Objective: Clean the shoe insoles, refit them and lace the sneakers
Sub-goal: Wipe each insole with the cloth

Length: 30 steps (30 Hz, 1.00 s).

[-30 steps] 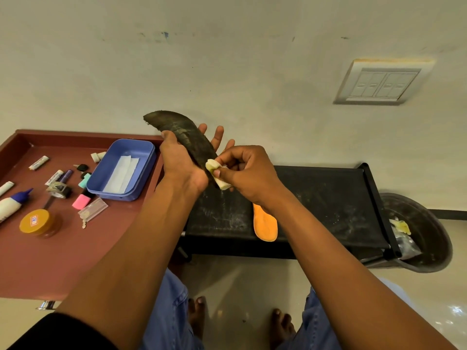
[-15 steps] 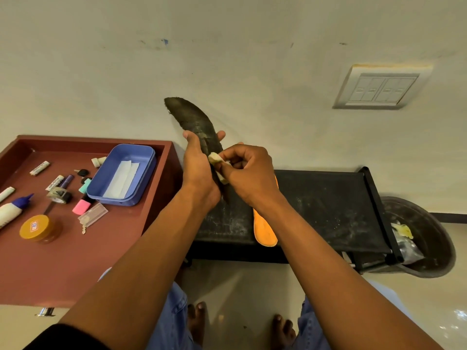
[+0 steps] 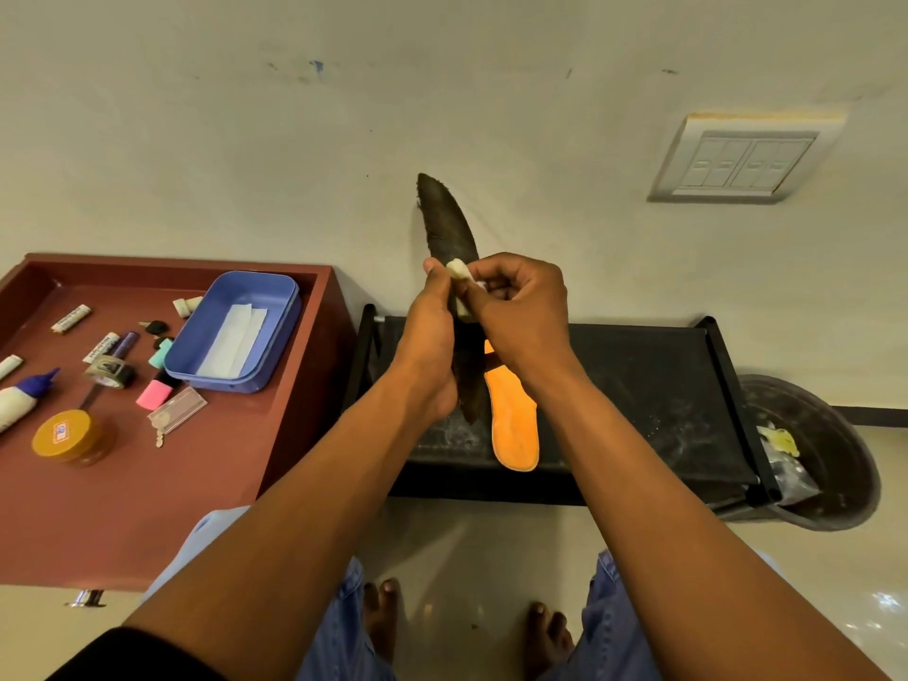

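Both hands meet at frame centre: the left hand (image 3: 428,346) grips a dark insole (image 3: 449,228) held upright, the right hand (image 3: 523,312) pinches a pale wipe (image 3: 459,272) against it. Below, an orange insole (image 3: 513,425) lies on the black bench (image 3: 638,385).

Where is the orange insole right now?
In the head view, the orange insole lies flat on the black stand, centre frame, just below the right hand.
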Each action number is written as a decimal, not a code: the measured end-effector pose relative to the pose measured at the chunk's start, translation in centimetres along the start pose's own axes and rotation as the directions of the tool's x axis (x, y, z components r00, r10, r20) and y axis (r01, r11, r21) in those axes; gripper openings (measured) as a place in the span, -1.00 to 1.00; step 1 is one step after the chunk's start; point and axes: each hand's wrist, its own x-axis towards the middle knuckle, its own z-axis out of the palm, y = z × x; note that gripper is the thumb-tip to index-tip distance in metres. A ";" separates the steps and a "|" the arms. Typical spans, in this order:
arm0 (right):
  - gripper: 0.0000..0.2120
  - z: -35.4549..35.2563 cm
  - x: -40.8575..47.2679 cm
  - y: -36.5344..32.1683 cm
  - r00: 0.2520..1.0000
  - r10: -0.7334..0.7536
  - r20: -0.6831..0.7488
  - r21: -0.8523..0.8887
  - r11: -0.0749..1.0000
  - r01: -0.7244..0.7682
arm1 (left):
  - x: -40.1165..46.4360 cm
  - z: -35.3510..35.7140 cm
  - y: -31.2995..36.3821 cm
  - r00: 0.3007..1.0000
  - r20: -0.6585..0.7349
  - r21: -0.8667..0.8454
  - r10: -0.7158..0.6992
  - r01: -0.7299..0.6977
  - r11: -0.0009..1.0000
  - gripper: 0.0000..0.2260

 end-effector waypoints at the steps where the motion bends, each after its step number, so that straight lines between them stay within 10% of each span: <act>1: -0.93 0.2 -0.2 -0.1 0.999 -0.006 0.037 -0.009 1.000 0.007 | 0.1 -0.3 0.3 1.000 -0.027 -0.003 0.015 -0.015 1.000 -0.38; 17: -0.94 -0.9 1.6 -0.5 0.958 0.135 -0.255 0.142 0.985 -0.101 | 0.6 0.0 -0.9 0.986 0.156 0.312 0.059 -0.106 0.944 -0.48; 30: -0.94 -1.4 0.8 -0.7 0.955 0.239 0.173 0.184 0.945 -0.270 | 1.7 -1.4 1.0 0.982 0.051 0.235 0.184 -0.191 0.953 -0.66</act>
